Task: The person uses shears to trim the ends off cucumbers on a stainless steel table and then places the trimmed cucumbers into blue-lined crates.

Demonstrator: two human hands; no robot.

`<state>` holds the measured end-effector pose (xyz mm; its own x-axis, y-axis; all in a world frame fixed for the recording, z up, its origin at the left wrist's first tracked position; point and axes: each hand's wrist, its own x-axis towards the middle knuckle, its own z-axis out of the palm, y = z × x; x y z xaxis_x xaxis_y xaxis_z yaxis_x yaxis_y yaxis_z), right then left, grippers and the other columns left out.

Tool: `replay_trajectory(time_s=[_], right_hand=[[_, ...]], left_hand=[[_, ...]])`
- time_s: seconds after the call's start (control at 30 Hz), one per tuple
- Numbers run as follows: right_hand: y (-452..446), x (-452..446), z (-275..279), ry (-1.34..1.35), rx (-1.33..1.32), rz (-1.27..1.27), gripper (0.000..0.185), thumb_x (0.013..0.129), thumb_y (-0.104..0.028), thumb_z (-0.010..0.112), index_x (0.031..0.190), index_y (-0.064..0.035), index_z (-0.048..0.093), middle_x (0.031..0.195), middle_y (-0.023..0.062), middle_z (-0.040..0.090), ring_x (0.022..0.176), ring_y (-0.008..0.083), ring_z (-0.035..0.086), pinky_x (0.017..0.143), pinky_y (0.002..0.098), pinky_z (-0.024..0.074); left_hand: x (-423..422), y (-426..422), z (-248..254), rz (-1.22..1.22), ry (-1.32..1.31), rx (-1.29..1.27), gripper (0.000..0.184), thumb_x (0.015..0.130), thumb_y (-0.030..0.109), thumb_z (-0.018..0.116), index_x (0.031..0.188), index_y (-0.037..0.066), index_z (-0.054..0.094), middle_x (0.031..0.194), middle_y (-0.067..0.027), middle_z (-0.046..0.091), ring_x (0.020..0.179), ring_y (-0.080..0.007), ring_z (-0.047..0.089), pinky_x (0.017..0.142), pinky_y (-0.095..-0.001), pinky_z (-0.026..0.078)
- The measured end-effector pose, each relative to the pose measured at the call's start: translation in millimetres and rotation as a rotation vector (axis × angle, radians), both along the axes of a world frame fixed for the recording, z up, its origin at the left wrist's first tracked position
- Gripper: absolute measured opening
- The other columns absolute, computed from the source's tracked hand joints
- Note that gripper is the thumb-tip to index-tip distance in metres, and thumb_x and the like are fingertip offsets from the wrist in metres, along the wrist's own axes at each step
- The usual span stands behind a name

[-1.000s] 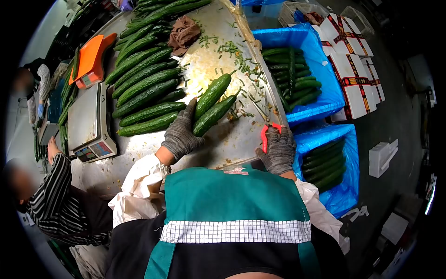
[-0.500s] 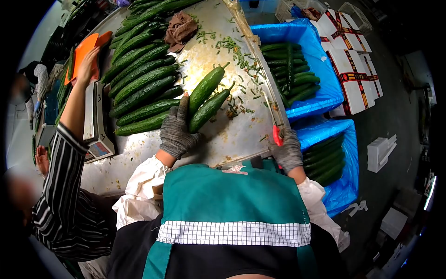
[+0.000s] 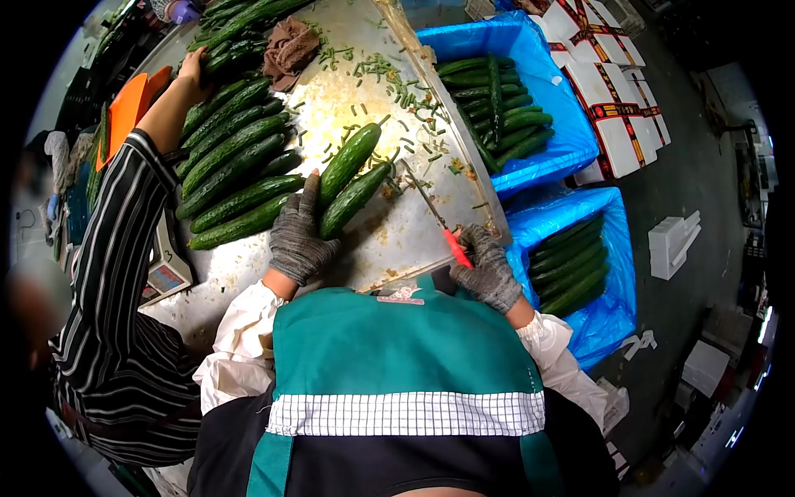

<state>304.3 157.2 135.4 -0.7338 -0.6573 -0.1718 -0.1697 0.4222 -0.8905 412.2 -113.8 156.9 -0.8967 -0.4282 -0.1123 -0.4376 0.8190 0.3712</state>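
My left hand, in a grey knit glove, is closed on two cucumbers at their near ends, with their stem ends pointing away to the right. The second cucumber lies alongside the first. My right hand, also gloved, grips a red-handled knife. Its thin blade points up and left, the tip close to the stem of the nearer cucumber. Left of my left hand lies a row of cucumbers on the metal table. Bits of cut stem are scattered beyond the blade.
At left, a co-worker's hand reaches onto the cucumber pile, above a scale and near an orange tray. A brown cloth lies on the table. Two blue-lined crates of cucumbers stand right, with white boxes beyond.
My right hand has brought the knife left and up from the table's edge toward the held cucumbers. The co-worker's hand has moved from the orange tray to the cucumber pile.
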Motion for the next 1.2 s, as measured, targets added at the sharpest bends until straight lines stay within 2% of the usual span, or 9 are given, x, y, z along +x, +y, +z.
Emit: replay_trajectory(time_s=[0.07, 0.17, 0.23, 0.57, 0.63, 0.77, 0.83, 1.07, 1.2], right_hand=[[-3.7, -0.3, 2.1, -0.011, 0.056, 0.023, 0.034, 0.058, -0.009, 0.065, 0.086, -0.0042, 0.046, 0.081, 0.0118, 0.047, 0.074, 0.0279, 0.05, 0.067, 0.0354, 0.0442], [-7.1, -1.2, 1.7, -0.042, -0.016, 0.012, 0.032, 0.059, -0.009, 0.064, 0.084, -0.004, 0.045, 0.08, 0.0122, 0.047, 0.073, 0.0276, 0.05, 0.067, 0.0349, 0.0444], [-9.1, -2.7, 1.8, -0.024, -0.015, 0.02, 0.031, 0.059, -0.009, 0.064, 0.083, -0.004, 0.045, 0.077, 0.0122, 0.047, 0.071, 0.0274, 0.05, 0.066, 0.0347, 0.0446], [-11.8, -2.2, 3.6, -0.057, 0.001, 0.013, 0.03, 0.061, -0.009, 0.064, 0.082, -0.0048, 0.043, 0.074, 0.0114, 0.048, 0.067, 0.0262, 0.051, 0.063, 0.0339, 0.0447], [-12.8, -0.9, 3.7, -0.07, -0.002, 0.006, 0.03, 0.062, -0.008, 0.063, 0.085, -0.0048, 0.043, 0.075, 0.0129, 0.05, 0.066, 0.0281, 0.053, 0.062, 0.0355, 0.0452], [-14.3, 1.3, -10.4, -0.009, 0.0, 0.027, 0.031, 0.064, -0.008, 0.062, 0.088, -0.0045, 0.043, 0.076, 0.0154, 0.053, 0.066, 0.031, 0.055, 0.061, 0.0374, 0.0455], [-14.5, 0.4, -9.8, 0.027, 0.084, 0.035, 0.031, 0.065, -0.007, 0.061, 0.091, -0.0043, 0.044, 0.078, 0.0176, 0.055, 0.068, 0.0331, 0.057, 0.062, 0.0382, 0.0459], [-11.0, -15.4, 7.7, -0.035, 0.001, 0.021, 0.031, 0.067, -0.008, 0.061, 0.093, -0.0026, 0.045, 0.084, 0.0183, 0.057, 0.078, 0.0334, 0.056, 0.069, 0.0386, 0.045], [-15.2, -18.8, 18.0, 0.001, 0.067, 0.084, 0.032, 0.068, -0.01, 0.061, 0.094, -0.0028, 0.045, 0.084, 0.0177, 0.057, 0.077, 0.0334, 0.056, 0.07, 0.0391, 0.0451]], left_hand=[[-0.2, 0.0, 0.9, -0.001, -0.008, -0.006, 0.096, 0.055, 0.021, 0.072, 0.136, 0.013, 0.021, 0.092, -0.0193, 0.05, 0.083, -0.0359, 0.052, 0.073, -0.0416, 0.045], [0.2, -0.1, 3.5, -0.034, 0.012, 0.033, 0.096, 0.055, 0.021, 0.072, 0.136, 0.013, 0.021, 0.093, -0.0196, 0.05, 0.085, -0.0361, 0.052, 0.074, -0.0414, 0.045], [1.3, -0.6, 2.9, -0.061, 0.015, 0.004, 0.094, 0.058, 0.026, 0.07, 0.136, 0.018, 0.02, 0.093, -0.0171, 0.05, 0.084, -0.0345, 0.051, 0.075, -0.042, 0.044], [1.1, -0.4, 2.2, -0.057, -0.004, 0.029, 0.095, 0.055, 0.021, 0.073, 0.136, 0.014, 0.022, 0.096, -0.0204, 0.049, 0.087, -0.0367, 0.051, 0.076, -0.0411, 0.044], [1.6, -0.5, -0.2, -0.069, 0.046, 0.012, 0.095, 0.055, 0.02, 0.07, 0.136, 0.018, 0.021, 0.091, -0.0156, 0.05, 0.083, -0.0337, 0.051, 0.073, -0.0414, 0.044], [1.0, 2.2, 2.6, -0.064, 0.034, -0.001, 0.093, 0.055, 0.02, 0.07, 0.136, 0.017, 0.023, 0.092, -0.0151, 0.05, 0.083, -0.0334, 0.051, 0.074, -0.0413, 0.044], [0.9, 3.1, 4.0, -0.05, 0.034, 0.046, 0.092, 0.055, 0.021, 0.07, 0.135, 0.016, 0.024, 0.093, -0.015, 0.05, 0.085, -0.0332, 0.051, 0.074, -0.0412, 0.043], [5.4, 1.6, 2.1, -0.074, 0.028, 0.005, 0.091, 0.056, 0.023, 0.07, 0.135, 0.016, 0.024, 0.097, -0.0161, 0.049, 0.089, -0.034, 0.05, 0.076, -0.0415, 0.043], [9.4, 0.3, 1.5, -0.1, 0.017, -0.005, 0.093, 0.055, 0.024, 0.072, 0.135, 0.017, 0.024, 0.101, -0.0169, 0.048, 0.093, -0.0343, 0.049, 0.08, -0.0413, 0.042]])
